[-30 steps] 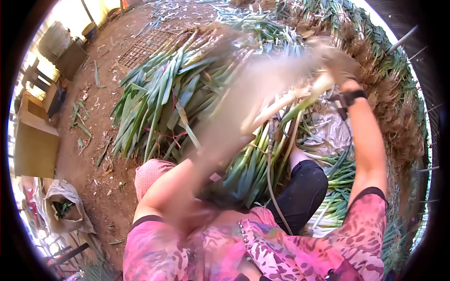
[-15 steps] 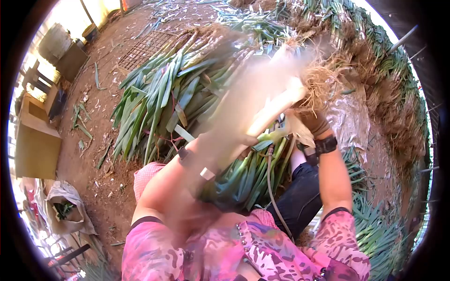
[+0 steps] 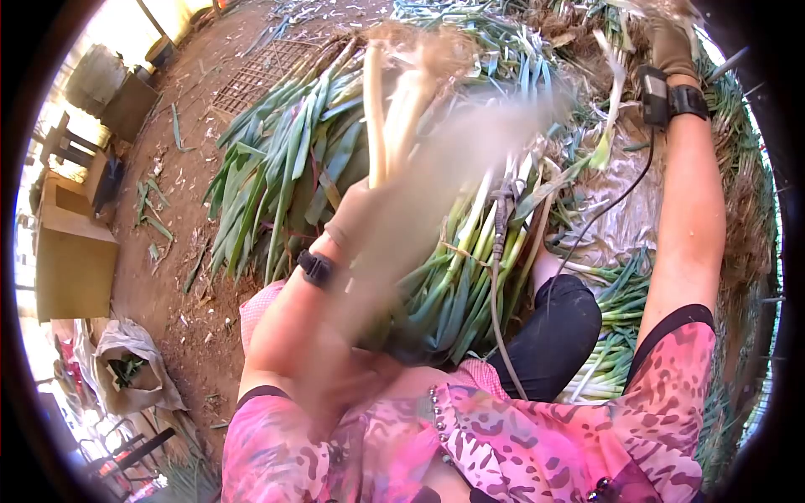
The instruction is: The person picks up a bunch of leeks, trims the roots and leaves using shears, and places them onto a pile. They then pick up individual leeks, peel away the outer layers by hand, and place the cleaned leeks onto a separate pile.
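Note:
My left hand (image 3: pixel 359 199) is closed around a few leeks (image 3: pixel 376 113), their pale shanks and roots pointing up and away from me. A pale blurred smear covers part of this hand and of the leaves below it. My right hand (image 3: pixel 673 49), in a brownish glove, is stretched far out to the upper right, at the rooty ends of the stacked leeks (image 3: pixel 620 29). Its fingers are mostly hidden and blurred. Between my arms, a hose with a nozzle (image 3: pixel 501 214) lies over a bunch of green leeks (image 3: pixel 457 281).
A large heap of leeks (image 3: pixel 272 180) lies left of centre, beside a rusty wire grid (image 3: pixel 264 75). Plastic sheeting (image 3: pixel 616 201) covers ground at the right. Along the left stand a cardboard box (image 3: pixel 75 264) and an open sack (image 3: pixel 138 369). Leaf scraps litter the soil.
My right hand has left the middle and reached out to the upper right. My left hand has moved slightly up, and the leeks in it now point more upright, further left.

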Tool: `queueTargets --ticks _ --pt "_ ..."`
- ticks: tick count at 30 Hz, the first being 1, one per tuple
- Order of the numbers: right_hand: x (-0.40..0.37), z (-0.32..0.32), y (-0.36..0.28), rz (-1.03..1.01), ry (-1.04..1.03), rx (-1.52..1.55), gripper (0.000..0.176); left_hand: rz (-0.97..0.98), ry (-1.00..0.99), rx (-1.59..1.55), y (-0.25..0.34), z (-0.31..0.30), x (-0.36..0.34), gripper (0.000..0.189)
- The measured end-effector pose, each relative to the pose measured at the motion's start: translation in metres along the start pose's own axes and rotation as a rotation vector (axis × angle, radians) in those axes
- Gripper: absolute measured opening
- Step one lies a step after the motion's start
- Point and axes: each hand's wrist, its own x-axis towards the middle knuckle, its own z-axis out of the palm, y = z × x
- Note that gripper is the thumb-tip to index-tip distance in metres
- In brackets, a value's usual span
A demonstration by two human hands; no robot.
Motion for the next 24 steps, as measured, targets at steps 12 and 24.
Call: queueTargets --ticks 12,24 --pt "-0.368 0.227 -0.096 0.385 -0.934 -0.034 0.041 0.059 0.020 0.150 0.010 0.014 -0.005 0.044" --pt "-0.394 0.086 -0.220 0.121 -0.593 0.806 0.049 0.113 0.011 0.175 0.011 0.010 0.013 0.042"
